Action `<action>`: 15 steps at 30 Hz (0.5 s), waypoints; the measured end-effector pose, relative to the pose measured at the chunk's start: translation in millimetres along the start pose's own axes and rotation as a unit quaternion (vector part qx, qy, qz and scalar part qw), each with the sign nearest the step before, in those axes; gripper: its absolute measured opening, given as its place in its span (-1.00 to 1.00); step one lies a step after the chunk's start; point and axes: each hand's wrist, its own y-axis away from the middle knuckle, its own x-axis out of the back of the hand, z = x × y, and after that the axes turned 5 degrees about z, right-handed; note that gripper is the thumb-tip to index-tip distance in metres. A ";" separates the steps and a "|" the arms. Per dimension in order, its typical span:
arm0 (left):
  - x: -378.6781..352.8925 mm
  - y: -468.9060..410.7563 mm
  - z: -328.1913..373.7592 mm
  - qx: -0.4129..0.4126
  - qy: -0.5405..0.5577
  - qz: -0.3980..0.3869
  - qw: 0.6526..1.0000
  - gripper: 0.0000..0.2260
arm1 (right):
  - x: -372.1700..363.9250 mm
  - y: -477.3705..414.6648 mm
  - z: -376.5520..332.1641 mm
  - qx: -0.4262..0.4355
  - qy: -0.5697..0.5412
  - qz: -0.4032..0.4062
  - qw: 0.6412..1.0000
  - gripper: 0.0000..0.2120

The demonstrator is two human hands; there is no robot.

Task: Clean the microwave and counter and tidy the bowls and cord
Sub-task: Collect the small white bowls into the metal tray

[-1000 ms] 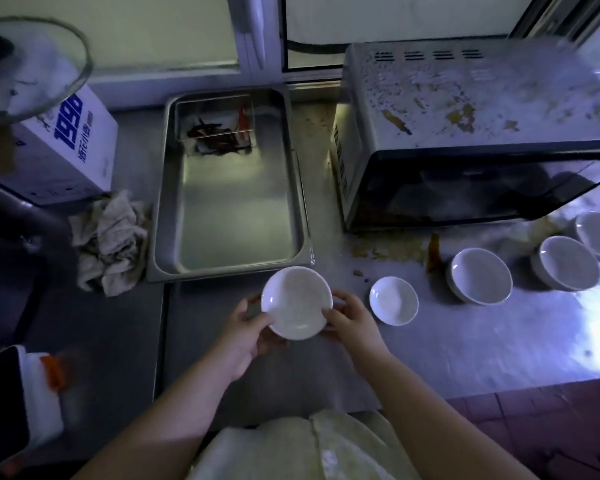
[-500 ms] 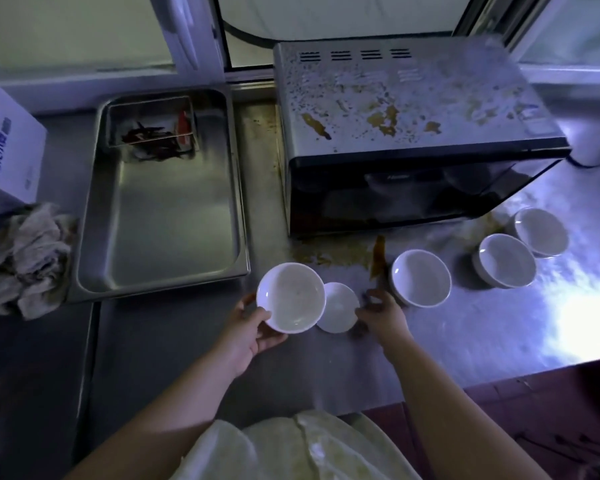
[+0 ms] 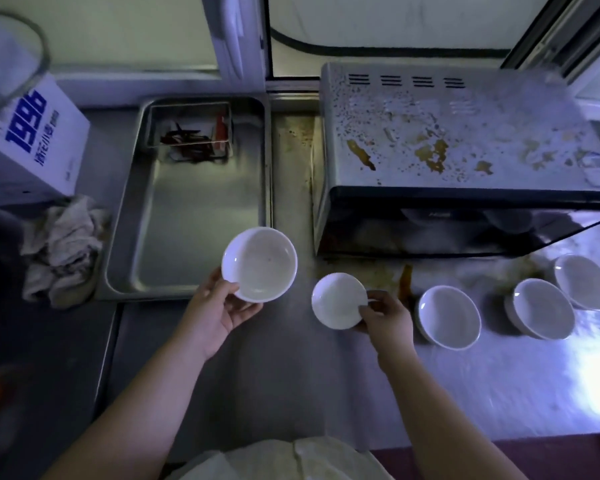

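Left hand (image 3: 219, 313) grips the big bowl (image 3: 259, 264) by its rim; right hand (image 3: 383, 317) pinches the small bowl (image 3: 338, 301); both look slippy, breakable.

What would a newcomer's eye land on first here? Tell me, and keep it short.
The microwave at the back right stands out, its top spattered with brown stains, with a brown spill on the counter before it. At centre, the left hand holds a white bowl by the front corner of the steel tray, and the right hand pinches a smaller dish.
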 end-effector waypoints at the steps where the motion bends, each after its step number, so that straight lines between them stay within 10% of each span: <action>1: 5.6 -4.9 10.1 -0.009 0.017 0.010 1.000 -0.75 | -6.3 1.7 -14.1 0.007 -0.012 -0.001 1.000 -0.79; 15: 71.6 -136.8 141.0 -0.062 0.057 0.115 0.990 -0.65 | -121.9 19.7 -94.1 -0.018 -0.039 0.059 0.997 -0.98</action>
